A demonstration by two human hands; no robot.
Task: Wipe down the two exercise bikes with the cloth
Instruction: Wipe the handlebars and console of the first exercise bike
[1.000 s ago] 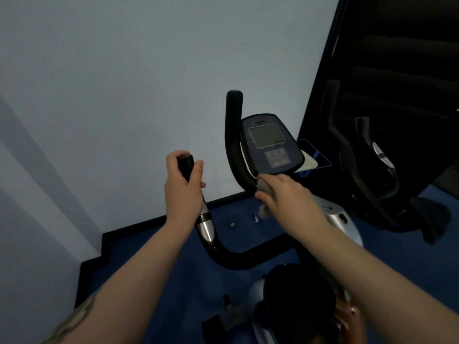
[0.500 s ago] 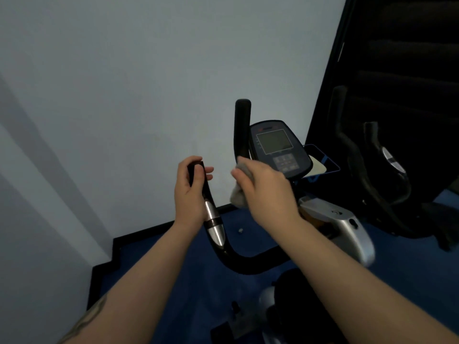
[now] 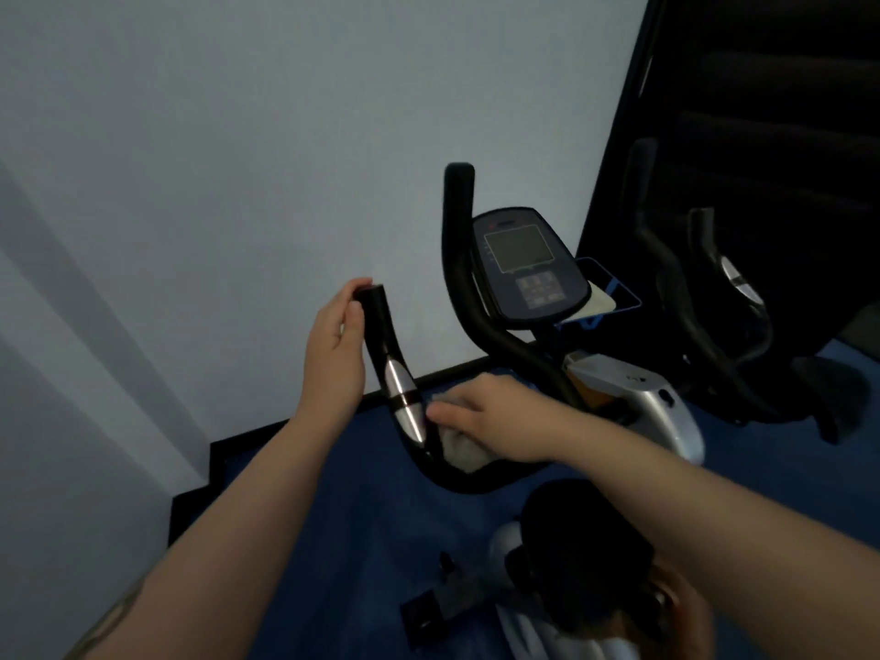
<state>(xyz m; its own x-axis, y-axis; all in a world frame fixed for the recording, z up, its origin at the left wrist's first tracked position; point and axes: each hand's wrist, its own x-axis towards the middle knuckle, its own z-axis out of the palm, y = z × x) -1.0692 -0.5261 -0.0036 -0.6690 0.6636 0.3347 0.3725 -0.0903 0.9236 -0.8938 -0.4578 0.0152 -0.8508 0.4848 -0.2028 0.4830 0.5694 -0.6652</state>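
Cloth (image 3: pixel 459 450): soft, light, bunches easily; wadded under right hand (image 3: pixel 495 419), grip closed on it, pressed to the near bike's handlebar bend (image 3: pixel 469 483). Best held balled in the palm. Left hand (image 3: pixel 335 354) rests open-fingered against the left handle (image 3: pixel 381 326), likely steadying it.

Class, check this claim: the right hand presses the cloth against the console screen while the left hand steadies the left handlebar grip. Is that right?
One error. In the head view the right hand presses the cloth against the lower handlebar curve, not the console screen. The left hand does steady the left grip.
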